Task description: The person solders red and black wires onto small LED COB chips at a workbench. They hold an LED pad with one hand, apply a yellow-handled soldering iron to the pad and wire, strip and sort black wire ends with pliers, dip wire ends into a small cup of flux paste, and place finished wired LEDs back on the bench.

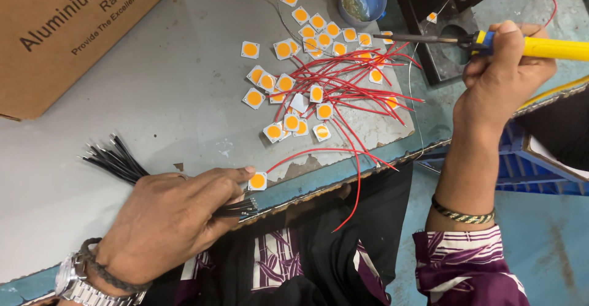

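Upper left of the frame, I see a brown cardboard box (73,30) on the grey desk (178,103). Lower left, my left hand (169,220) is closed around a bundle of thin black wires (116,160), its forefinger touching a small square white chip with an orange disc (257,181). At centre lie loose red wires (350,88) among more chips. Upper right, my right hand (500,76) grips a yellow-handled soldering iron (491,41).

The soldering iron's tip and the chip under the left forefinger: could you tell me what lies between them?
In the head view, between the soldering iron and that chip lie loose red wires and scattered square chips on the grey bench.
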The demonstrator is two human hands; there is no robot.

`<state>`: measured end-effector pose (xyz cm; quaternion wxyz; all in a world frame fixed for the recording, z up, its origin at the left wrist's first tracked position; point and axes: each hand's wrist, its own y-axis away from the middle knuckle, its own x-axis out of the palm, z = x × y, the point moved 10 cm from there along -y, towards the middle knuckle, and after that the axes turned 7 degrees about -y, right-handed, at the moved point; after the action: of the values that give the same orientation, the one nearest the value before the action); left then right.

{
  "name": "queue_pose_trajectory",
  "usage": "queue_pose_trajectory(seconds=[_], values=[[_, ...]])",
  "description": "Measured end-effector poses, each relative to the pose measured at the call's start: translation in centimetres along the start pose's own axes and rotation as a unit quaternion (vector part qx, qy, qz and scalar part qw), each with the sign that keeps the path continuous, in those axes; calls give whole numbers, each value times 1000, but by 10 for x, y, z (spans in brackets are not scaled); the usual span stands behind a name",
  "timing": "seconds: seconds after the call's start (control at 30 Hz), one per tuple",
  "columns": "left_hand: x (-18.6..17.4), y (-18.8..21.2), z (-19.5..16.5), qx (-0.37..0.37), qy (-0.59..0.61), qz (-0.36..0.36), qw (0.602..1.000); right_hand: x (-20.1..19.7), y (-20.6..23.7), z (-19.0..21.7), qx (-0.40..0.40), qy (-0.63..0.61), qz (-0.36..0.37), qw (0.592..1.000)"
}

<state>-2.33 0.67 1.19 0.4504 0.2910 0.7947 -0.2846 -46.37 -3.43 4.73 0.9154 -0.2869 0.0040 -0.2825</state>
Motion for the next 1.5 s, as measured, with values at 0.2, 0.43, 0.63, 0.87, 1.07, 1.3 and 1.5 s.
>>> queue_pose_trajectory(seconds=[0.2,0.43,0.63,0.87,1.07,1.3,1.5], values=[[4,2,2,-3,4,5,1000,0,0,-8,12,-2,4,1000],[2,1,2,-3,9,3,1000,1,-1,-10,7,14,12,1000],[-5,-5,-3,-3,4,-2,1000,2,-1,-9,5,14,16,1000],[-4,-6,-2,-5,0,6,1000,6,0,-5,14,32,0,999],[1,-3,2,-10,-4,6,1000,9,-1,-6,6,24,20,999],[-4,0,-1,-3,-2,-6,1000,-8,2,0,37,-26,-1,999],[-7,-1,-6,-3,-10,-11,1000,-26,26,-18,223,-180,-23,958]])
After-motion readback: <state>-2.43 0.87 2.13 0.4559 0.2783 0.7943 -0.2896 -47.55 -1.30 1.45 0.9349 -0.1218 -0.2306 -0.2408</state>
